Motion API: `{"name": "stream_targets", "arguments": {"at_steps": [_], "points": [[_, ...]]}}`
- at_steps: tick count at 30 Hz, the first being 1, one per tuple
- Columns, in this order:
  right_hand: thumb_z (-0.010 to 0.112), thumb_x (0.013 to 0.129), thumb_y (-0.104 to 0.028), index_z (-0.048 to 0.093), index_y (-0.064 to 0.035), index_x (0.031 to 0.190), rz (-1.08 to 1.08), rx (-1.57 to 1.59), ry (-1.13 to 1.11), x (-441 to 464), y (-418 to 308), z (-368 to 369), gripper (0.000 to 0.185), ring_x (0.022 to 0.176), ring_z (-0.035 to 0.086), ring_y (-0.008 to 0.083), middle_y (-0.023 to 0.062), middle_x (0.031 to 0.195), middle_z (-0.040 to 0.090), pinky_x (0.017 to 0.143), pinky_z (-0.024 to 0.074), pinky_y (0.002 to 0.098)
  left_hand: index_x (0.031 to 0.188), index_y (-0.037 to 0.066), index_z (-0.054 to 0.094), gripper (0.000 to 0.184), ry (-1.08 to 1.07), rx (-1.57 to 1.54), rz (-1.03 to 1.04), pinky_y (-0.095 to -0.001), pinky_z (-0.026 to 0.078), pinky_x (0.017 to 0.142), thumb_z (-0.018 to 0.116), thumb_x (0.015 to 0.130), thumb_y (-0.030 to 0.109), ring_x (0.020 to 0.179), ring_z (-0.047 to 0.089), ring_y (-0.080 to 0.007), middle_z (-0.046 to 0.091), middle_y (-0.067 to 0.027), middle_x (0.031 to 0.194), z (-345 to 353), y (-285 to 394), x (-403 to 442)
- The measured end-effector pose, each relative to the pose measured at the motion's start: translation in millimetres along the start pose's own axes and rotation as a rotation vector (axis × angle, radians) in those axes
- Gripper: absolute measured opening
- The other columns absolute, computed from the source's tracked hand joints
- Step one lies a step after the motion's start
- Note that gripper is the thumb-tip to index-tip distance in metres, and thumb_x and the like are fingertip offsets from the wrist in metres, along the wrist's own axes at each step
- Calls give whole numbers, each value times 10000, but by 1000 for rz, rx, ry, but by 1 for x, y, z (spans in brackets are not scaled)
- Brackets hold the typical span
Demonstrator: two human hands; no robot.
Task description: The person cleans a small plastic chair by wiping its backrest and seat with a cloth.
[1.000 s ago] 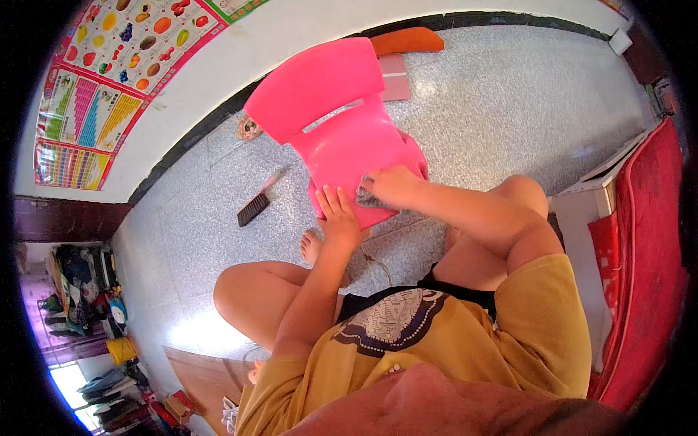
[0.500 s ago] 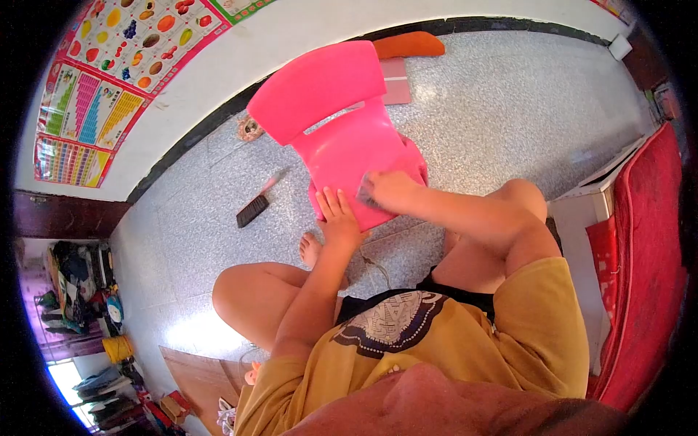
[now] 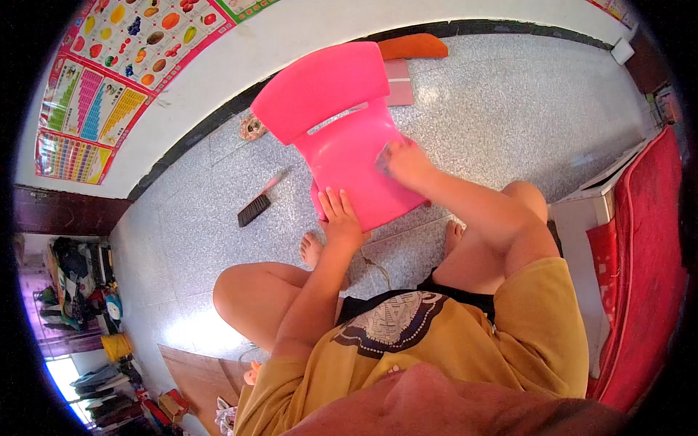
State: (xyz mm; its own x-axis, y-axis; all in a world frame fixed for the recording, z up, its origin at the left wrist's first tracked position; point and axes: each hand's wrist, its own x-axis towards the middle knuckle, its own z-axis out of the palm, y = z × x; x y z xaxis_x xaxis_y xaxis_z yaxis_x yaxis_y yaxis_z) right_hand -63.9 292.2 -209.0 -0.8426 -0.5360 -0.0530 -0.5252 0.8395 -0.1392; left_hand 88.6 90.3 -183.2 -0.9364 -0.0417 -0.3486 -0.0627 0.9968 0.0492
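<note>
A pink plastic chair [image 3: 349, 152] stands on the floor in front of my crossed legs, its backrest pointing away from me. My left hand [image 3: 340, 219] lies on the front left corner of the seat with its fingers spread. On the right part of the seat, my right hand [image 3: 407, 164] presses a small grey cloth or pad [image 3: 383, 160], blurred by motion. Most of that grey piece is hidden under my fingers.
A black-bristled brush [image 3: 254, 210] lies on the floor left of the chair. Behind the chair are an orange object [image 3: 414, 46] and a pink box [image 3: 399, 83]. A red cover [image 3: 643, 261] hangs at the right. A brown board [image 3: 200, 378] lies at lower left.
My right hand, with the grey piece, has moved up and to the right across the seat, away from the front edge. My left hand has stayed on its corner.
</note>
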Motion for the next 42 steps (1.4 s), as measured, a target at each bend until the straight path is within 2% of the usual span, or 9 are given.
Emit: {"name": "stream_targets", "arguments": {"at_steps": [6,14,17,21,27,34,37,39,42], "points": [[599,925,-184,680,-71,1206,-374,111,-25,-47,-67,-28,314,938,720,349,164,1089,653,753,613,477,1634,-48,85,1403,8,-7,11,-724,394,1091,930,672,526,1579,-67,-516,-62,-318,1703,1,0,0],[576,943,-137,666,-76,1237,89,-96,10,-2,6,-60,314,978,713,325,164,1130,667,785,610,438,1633,-57,57,1436,-9,2,4,-685,401,1113,929,665,547,1577,-46,-526,-58,-330,1697,-6,1,-3],[553,970,-156,675,-64,1213,134,77,53,3,1,-29,287,975,708,340,178,1130,662,782,609,451,1636,-47,66,1388,-13,-11,11,-735,385,1098,918,695,513,1576,-74,-521,-79,-317,1703,-4,0,-2],[528,998,-208,681,-57,1193,-329,66,-41,-30,-49,-20,290,977,717,348,179,1126,660,756,616,485,1638,-42,55,1399,-1,-8,5,-732,391,1097,915,693,525,1576,-72,-521,-76,-317,1704,3,-1,1],[574,961,-204,686,-92,1212,-410,17,-63,-34,-57,-38,297,1013,726,334,137,1139,680,757,620,464,1637,-49,25,1454,-24,32,-5,-679,402,1113,924,667,556,1573,-64,-534,-81,-322,1700,-2,2,0],[531,999,-180,666,-32,1181,137,-58,33,4,7,-50,270,984,719,347,156,1114,672,731,608,468,1641,-33,40,1408,-20,-19,-7,-715,376,1115,923,690,514,1578,-88,-513,-96,-315,1702,-1,0,1],[506,1024,-190,660,-16,1165,-145,-124,163,-6,-11,-26,271,960,713,351,170,1100,660,702,605,472,1640,-33,57,1395,-8,-22,-1,-730,386,1096,927,688,497,1578,-90,-511,-87,-317,1703,0,0,1],[520,1008,-189,666,-21,1152,-143,20,-63,-24,-46,-33,265,949,716,350,176,1106,656,688,611,478,1639,-37,65,1396,9,-18,6,-729,392,1090,929,682,496,1578,-81,-515,-79,-318,1703,2,-1,1],[546,979,-191,677,-29,1145,-343,87,23,-44,-75,-17,266,946,723,349,168,1097,664,688,618,482,1635,-48,69,1408,33,-15,19,-718,395,1093,932,672,507,1576,-63,-524,-68,-324,1701,7,-2,0]]}}
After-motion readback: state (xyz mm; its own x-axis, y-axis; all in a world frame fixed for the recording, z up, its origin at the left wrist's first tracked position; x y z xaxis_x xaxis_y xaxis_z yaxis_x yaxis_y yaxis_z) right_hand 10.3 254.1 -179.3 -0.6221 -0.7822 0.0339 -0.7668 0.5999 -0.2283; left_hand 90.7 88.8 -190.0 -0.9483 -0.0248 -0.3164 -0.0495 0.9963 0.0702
